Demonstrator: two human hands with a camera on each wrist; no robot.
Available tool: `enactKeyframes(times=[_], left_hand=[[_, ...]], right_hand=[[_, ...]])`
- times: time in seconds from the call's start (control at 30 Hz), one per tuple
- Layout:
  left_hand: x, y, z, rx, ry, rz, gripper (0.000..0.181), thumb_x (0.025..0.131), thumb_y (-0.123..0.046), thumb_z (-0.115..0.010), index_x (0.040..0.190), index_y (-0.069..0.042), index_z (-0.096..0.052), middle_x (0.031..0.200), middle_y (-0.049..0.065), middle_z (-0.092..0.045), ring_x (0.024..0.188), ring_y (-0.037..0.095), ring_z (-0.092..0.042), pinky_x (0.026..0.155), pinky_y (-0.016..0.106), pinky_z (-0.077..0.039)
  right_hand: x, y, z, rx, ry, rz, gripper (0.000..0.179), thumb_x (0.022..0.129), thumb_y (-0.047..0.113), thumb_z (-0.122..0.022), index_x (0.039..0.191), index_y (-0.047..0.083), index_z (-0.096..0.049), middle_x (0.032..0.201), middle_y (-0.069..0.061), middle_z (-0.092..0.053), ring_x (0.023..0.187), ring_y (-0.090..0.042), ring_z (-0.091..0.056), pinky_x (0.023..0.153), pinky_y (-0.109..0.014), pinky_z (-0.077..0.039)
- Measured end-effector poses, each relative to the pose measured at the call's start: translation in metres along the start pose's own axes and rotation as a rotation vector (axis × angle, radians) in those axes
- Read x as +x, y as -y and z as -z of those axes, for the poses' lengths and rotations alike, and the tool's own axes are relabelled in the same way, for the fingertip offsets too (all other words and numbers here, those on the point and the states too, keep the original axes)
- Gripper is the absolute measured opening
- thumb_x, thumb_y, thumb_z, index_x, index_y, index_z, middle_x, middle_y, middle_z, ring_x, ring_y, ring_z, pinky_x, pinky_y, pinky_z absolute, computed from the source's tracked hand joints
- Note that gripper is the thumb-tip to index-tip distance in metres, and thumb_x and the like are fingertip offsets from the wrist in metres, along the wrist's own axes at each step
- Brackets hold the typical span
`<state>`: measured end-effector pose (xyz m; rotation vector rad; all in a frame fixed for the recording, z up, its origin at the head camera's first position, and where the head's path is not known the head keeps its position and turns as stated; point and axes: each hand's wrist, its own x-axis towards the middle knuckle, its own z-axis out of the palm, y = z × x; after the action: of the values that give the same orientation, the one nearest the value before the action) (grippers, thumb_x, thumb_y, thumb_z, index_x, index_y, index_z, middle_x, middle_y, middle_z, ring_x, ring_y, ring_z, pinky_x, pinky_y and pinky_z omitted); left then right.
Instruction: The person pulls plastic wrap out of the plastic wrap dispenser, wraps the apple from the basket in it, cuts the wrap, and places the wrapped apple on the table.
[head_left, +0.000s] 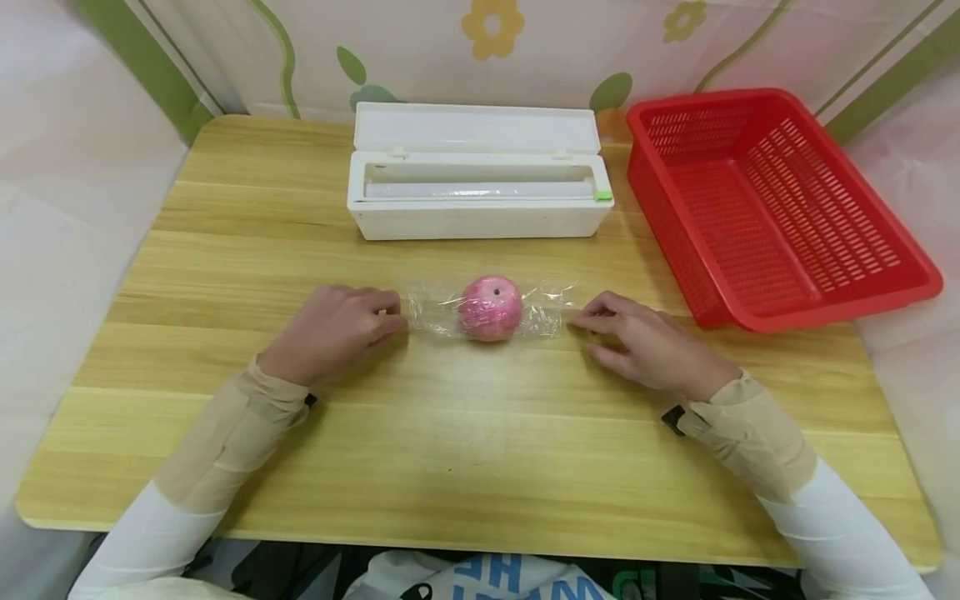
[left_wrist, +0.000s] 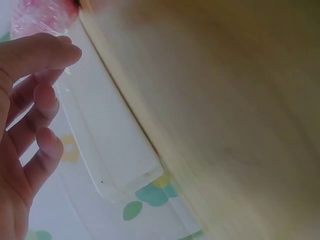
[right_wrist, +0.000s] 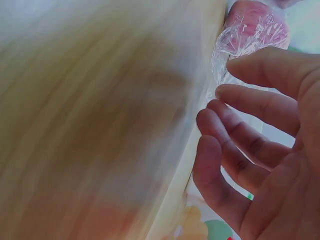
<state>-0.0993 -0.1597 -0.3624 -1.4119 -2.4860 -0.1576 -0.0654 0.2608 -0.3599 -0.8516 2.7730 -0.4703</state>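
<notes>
A pink apple (head_left: 491,308) sits in the middle of the table, wrapped in clear cling film (head_left: 542,310) that spreads out to its left and right. My left hand (head_left: 335,327) is at the film's left end, thumb and forefinger slightly apart with the fingertips close to its edge. At the other end is my right hand (head_left: 649,343), its fingers loosely bent. The right wrist view shows a gap between the thumb (right_wrist: 265,67) and forefinger, with the film just beyond them. Whether the fingertips touch the film is hard to see.
Behind the apple stands a white cling film box (head_left: 480,222), lid raised, with a roll (head_left: 480,190) inside. A red plastic basket (head_left: 678,237) is at the back right. The wooden table (head_left: 465,467) ends at a flowered curtain (head_left: 420,50).
</notes>
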Motion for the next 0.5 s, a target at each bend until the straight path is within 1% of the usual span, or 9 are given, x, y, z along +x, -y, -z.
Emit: enactKeyframes(times=[0.1, 0.17, 0.23, 0.3, 0.33, 0.4, 0.47, 0.5], left_hand=[[-0.003, 0.001, 0.001, -0.018, 0.007, 0.005, 0.012, 0.090, -0.005, -0.078, 0.081, -0.012, -0.078, 0.076, -0.001, -0.063, 0.058, 0.012, -0.052, 0.047, 0.027, -0.045], [-0.006, 0.002, 0.004, -0.032, 0.003, 0.011, 0.015, 0.089, -0.009, -0.073, 0.075, -0.014, -0.073, 0.073, -0.003, -0.060, 0.056, 0.010, -0.049, 0.045, 0.027, -0.042], [-0.008, 0.002, 0.009, -0.049, -0.020, 0.024, 0.014, 0.084, -0.015, -0.069, 0.071, -0.016, -0.067, 0.071, -0.005, -0.057, 0.054, 0.007, -0.045, 0.044, 0.025, -0.038], [-0.006, 0.000, 0.018, -0.073, -0.060, 0.049, 0.016, 0.082, -0.022, -0.066, 0.068, -0.018, -0.062, 0.068, -0.006, -0.053, 0.052, 0.006, -0.040, 0.044, 0.024, -0.034], [-0.002, -0.003, 0.024, -0.081, -0.087, 0.069, 0.017, 0.083, -0.025, -0.066, 0.068, -0.019, -0.061, 0.068, -0.006, -0.054, 0.052, 0.006, -0.040, 0.043, 0.024, -0.033], [0.010, -0.013, 0.033, -0.105, -0.125, 0.118, 0.018, 0.086, -0.030, -0.069, 0.074, -0.016, -0.065, 0.073, -0.003, -0.058, 0.056, 0.010, -0.046, 0.044, 0.024, -0.035], [0.030, -0.025, 0.040, -0.121, -0.120, 0.181, 0.026, 0.089, -0.038, -0.074, 0.089, -0.012, -0.070, 0.083, 0.002, -0.062, 0.064, 0.016, -0.054, 0.045, 0.027, -0.040], [0.040, -0.032, 0.042, -0.120, -0.096, 0.215, 0.035, 0.089, -0.043, -0.076, 0.099, -0.010, -0.072, 0.091, 0.006, -0.065, 0.071, 0.020, -0.058, 0.048, 0.030, -0.045]], right_hand=[[-0.002, -0.005, 0.000, 0.010, 0.006, -0.009, 0.051, 0.099, 0.018, -0.074, 0.149, 0.020, -0.062, 0.129, -0.003, -0.063, 0.101, -0.018, -0.062, 0.083, -0.037, -0.055], [-0.004, -0.007, 0.000, 0.018, 0.004, -0.001, 0.051, 0.100, 0.019, -0.074, 0.150, 0.022, -0.062, 0.130, -0.002, -0.063, 0.099, -0.017, -0.061, 0.081, -0.035, -0.054], [-0.005, -0.008, 0.001, 0.021, -0.006, 0.015, 0.051, 0.099, 0.020, -0.074, 0.149, 0.023, -0.063, 0.130, -0.002, -0.063, 0.098, -0.017, -0.061, 0.079, -0.034, -0.054], [-0.007, -0.008, 0.001, 0.026, -0.015, 0.026, 0.050, 0.099, 0.021, -0.075, 0.148, 0.025, -0.064, 0.130, -0.001, -0.064, 0.098, -0.016, -0.062, 0.078, -0.033, -0.054], [-0.007, -0.008, 0.002, 0.028, -0.019, 0.028, 0.049, 0.099, 0.021, -0.075, 0.147, 0.025, -0.064, 0.130, 0.000, -0.064, 0.098, -0.016, -0.062, 0.078, -0.033, -0.054], [-0.007, -0.009, 0.002, 0.029, -0.022, 0.024, 0.049, 0.098, 0.021, -0.076, 0.146, 0.026, -0.065, 0.131, 0.000, -0.064, 0.100, -0.016, -0.063, 0.078, -0.033, -0.054], [-0.007, -0.009, 0.003, 0.026, -0.024, 0.014, 0.048, 0.098, 0.020, -0.077, 0.144, 0.027, -0.066, 0.131, 0.001, -0.064, 0.102, -0.015, -0.064, 0.079, -0.034, -0.055], [-0.006, -0.009, 0.002, 0.024, -0.023, 0.012, 0.048, 0.098, 0.020, -0.077, 0.144, 0.027, -0.067, 0.131, 0.000, -0.064, 0.103, -0.016, -0.064, 0.081, -0.035, -0.055]])
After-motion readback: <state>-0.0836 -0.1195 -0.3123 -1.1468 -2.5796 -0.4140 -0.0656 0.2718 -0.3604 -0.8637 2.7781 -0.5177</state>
